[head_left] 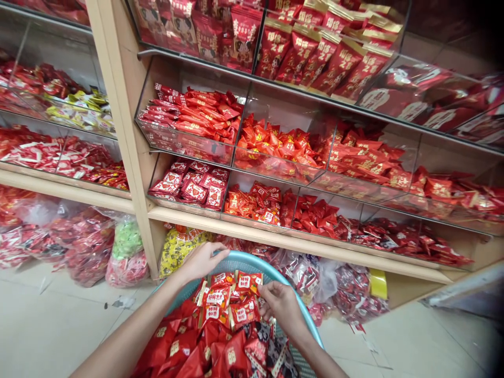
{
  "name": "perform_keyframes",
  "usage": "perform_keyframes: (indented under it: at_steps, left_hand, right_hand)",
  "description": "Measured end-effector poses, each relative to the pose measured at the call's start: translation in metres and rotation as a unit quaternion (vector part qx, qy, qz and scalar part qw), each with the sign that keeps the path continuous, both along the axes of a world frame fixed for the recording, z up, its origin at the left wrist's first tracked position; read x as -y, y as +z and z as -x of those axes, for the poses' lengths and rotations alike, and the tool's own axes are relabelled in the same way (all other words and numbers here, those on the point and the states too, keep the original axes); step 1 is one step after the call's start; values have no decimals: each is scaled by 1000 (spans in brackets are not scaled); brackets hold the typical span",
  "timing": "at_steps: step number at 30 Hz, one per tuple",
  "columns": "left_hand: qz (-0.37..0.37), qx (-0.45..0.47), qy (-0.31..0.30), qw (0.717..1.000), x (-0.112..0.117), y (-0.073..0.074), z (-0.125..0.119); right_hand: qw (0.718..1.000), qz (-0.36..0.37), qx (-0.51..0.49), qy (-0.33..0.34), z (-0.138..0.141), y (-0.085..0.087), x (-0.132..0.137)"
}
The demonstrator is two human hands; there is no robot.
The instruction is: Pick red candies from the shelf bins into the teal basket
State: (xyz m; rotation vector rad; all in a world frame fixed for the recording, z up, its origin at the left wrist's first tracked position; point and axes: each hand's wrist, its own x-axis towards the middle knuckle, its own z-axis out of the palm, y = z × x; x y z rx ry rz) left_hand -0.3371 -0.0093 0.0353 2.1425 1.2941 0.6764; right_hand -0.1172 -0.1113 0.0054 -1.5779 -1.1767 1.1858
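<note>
A turquoise plastic basket [305, 310] holds many red wrapped packets. On top of the pile lie several small red sweet packets [216, 297] with white labels and gold ends. My right hand [281, 307] reaches in from the right, thumb and fingers pinched on the edge of one such sweet packet [247, 282]. My left hand [202, 260] lies over the basket's far rim at the left, its visible fingers stretched out and apart; some fingers are hidden. Larger red packets [232, 354] and black-and-red ones [262, 346] fill the nearer part.
Wooden shelving [236, 231] with clear bins of red packets [212, 115] rises in front. Bags of yellow [183, 249] and dark red sweets [350, 289] sit beneath it. More bags [84, 241] rest on the tiled floor [51, 320] at left.
</note>
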Motion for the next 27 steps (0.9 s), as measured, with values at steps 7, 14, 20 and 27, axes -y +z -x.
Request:
perform_keyframes:
  at_steps: [7,14,20,27]
  left_hand:
    - [6,-2,2,1000,1,2,-1]
    - [3,-1,3,1000,2,3,-1]
    - [7,1,9,1000,4,6,-1]
    - [9,2,13,1000,5,5,-1]
  right_hand:
    - [954,-158,253,-24,-15,50,-14]
    - [846,-303,439,-7,-43,104,-106]
    - [785,-218,578,54,-36,110,-166]
    - [770,-134,622,41,-33,104,-191]
